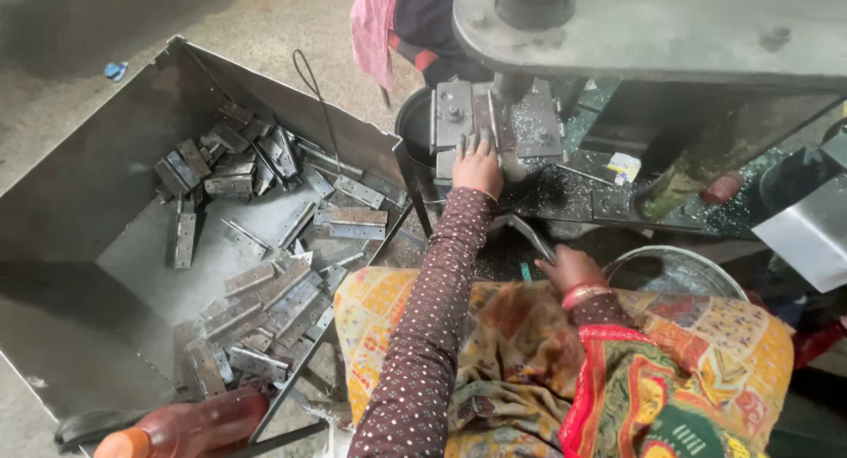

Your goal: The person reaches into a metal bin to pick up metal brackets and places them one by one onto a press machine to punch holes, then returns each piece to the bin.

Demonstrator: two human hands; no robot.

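Note:
My left hand (477, 165) reaches forward and presses its fingers against the metal block (494, 123) of a press machine, where a grey metal piece sits under the ram. My right hand (571, 268) rests low near my lap, gripping a bent metal lever (527, 233). Both arms wear dark dotted sleeves, and a red bangle circles the right wrist. A colourful patterned cloth (618, 370) covers my lap.
A big sheet-metal bin (106, 176) on the left holds several flat grey hinge plates (273, 299). An orange bottle (185, 427) lies at the bottom left. A round metal bowl (675, 268) sits to the right. Another person in pink cloth (375, 26) sits behind the machine.

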